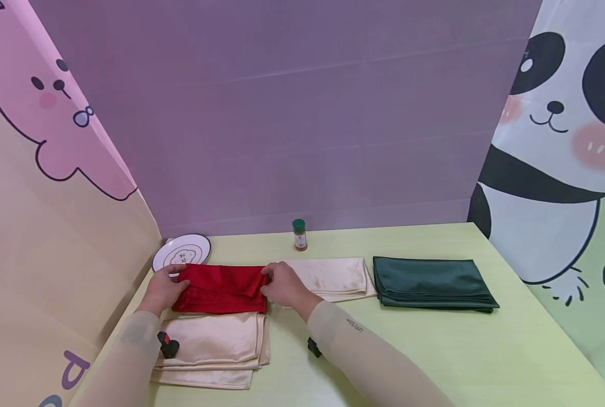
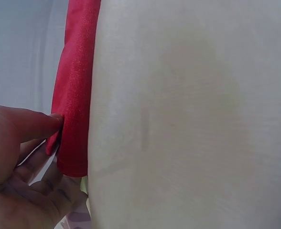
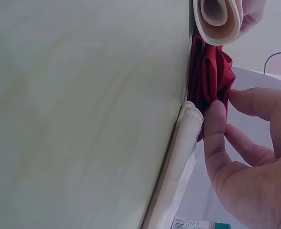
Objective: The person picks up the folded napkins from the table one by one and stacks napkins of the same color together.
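A folded red cloth (image 1: 220, 289) lies at the left of the table between both hands. My left hand (image 1: 164, 288) pinches its left end; in the left wrist view the thumb (image 2: 35, 125) presses on the red fabric (image 2: 76, 95) with the other fingers behind it. My right hand (image 1: 288, 287) grips the right end, and in the right wrist view its fingertips (image 3: 216, 114) and thumb hold the bunched red layers (image 3: 210, 71). A folded cream cloth (image 1: 213, 342) lies right in front of the red one. Another cream cloth (image 1: 330, 277) lies behind the right hand.
A folded dark green cloth (image 1: 432, 282) lies on the right. Behind the red cloth, a white plate (image 1: 201, 246) with a dark rim sits in the left corner. A small green-capped jar (image 1: 299, 236) stands near the back wall. Patterned curtains (image 1: 547, 169) border the table.
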### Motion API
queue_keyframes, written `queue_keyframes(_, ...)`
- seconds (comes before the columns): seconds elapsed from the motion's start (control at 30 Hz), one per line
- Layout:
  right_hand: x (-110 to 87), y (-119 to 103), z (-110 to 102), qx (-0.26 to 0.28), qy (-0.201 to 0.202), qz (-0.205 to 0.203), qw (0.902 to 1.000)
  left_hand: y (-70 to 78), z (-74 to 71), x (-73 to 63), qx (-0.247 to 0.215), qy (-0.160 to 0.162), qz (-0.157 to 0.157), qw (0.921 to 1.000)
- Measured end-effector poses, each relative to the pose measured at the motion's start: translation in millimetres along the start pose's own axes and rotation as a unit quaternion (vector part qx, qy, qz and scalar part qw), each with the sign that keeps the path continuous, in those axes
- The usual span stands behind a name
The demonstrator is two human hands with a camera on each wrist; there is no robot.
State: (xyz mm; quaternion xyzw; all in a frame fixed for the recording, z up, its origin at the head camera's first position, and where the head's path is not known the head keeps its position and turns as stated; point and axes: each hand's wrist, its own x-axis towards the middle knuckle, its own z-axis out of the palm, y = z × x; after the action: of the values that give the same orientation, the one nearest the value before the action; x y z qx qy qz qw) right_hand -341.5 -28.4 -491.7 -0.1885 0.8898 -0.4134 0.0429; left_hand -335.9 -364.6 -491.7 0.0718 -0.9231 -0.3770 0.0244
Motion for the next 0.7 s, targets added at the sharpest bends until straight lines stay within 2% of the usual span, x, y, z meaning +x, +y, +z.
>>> queue_keyframes(0.2, -1.4, -0.7, -2.5, 0.008, -0.001, 0.007, 0.9999, 1.6, 0.1, -2.4, 0.001, -0.009, -0.011, 0.9999)
queue_keyframes(0.33, -0.9, -0.5, -3.1, 0.004, -0.002, 0.009, 0.9999, 4.0, -0.4, -4.6, 0.012, -0.011, -0.007, 0.9998)
queue_keyframes(0.7, -1.6, -1.1, -6.5, 0.038, -0.009, 0.023, 0.999, 6.5, -0.6, -4.0, 0.023, -0.02, 0.0, 0.9995)
